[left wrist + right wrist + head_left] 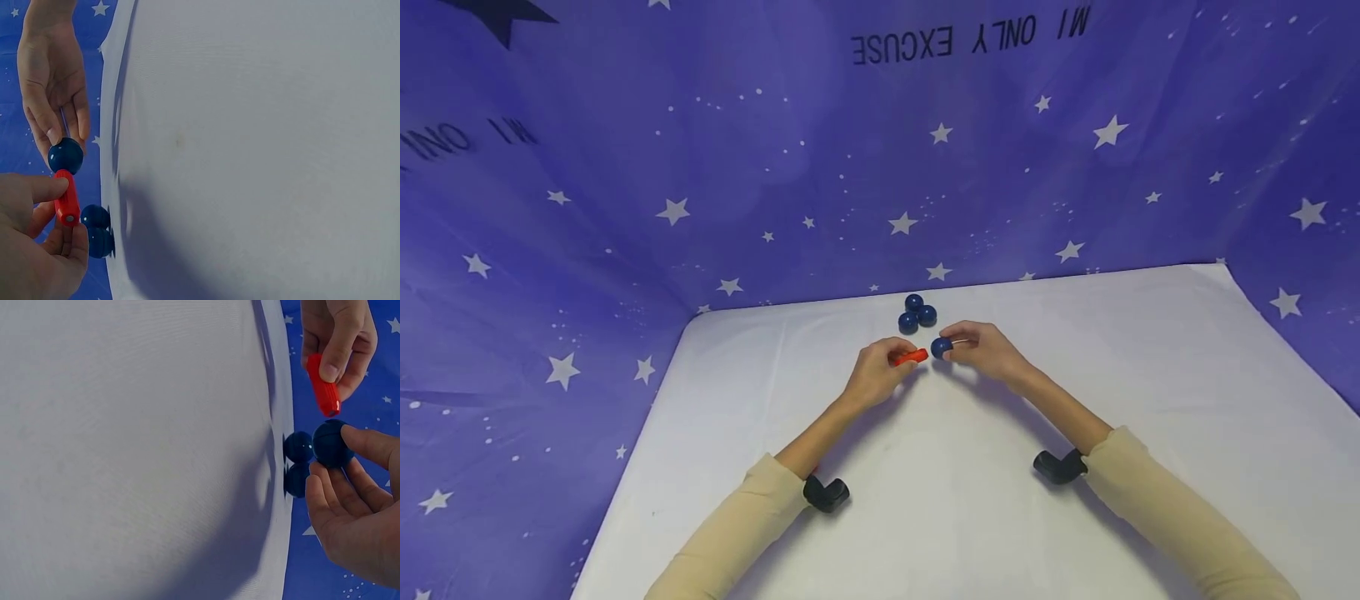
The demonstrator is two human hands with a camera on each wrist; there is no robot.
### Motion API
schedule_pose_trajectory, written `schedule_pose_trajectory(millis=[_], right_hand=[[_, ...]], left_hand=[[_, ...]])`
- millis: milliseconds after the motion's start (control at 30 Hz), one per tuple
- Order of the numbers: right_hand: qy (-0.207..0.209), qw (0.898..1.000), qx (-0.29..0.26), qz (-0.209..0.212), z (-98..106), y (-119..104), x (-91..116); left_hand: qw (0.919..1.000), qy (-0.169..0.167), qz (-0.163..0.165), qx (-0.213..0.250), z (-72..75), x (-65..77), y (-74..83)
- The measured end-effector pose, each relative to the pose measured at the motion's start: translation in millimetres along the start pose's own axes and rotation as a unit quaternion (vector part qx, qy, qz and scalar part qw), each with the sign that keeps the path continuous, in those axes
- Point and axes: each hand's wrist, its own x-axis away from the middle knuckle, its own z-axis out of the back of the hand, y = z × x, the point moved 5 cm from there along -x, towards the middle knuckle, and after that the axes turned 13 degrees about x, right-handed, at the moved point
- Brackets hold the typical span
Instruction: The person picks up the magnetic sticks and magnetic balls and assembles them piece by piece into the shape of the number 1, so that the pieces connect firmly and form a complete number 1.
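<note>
My left hand [877,372] pinches a red rod [912,357] between thumb and fingers; a small metallic dot shows on its end [69,219] in the left wrist view. Opposite it, my right hand [987,350] grips a dark blue ball [941,347] with thumb and fingertips. In the head view a narrow gap separates rod and ball, and the right wrist view shows the rod's tip [332,413] just short of the ball [332,444]. Both hands are held above the white table, casting shadows on it.
Three more blue balls [917,314] sit clustered near the far edge of the white-covered table [850,550], just beyond the hands. A black wrist mount [826,494] is on the left forearm, another black mount [1060,467] on the right. A blue starry curtain [820,167] hangs behind the table.
</note>
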Motion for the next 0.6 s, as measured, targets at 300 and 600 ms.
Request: schedule_pose_trajectory(millis=[300,600], right_hand=[[0.002,1.000,0.005,-0.009,-5.7,-4.8,-2.8],[0.016,0.999,0.005,-0.034,-9.4,-9.4,-3.9]], left_hand=[[0.9999,-0.015,-0.002,-0.007,1.6,0.2,-1.7],[0.9999,0.007,0.005,-0.007,1.8,1.4,0.0]])
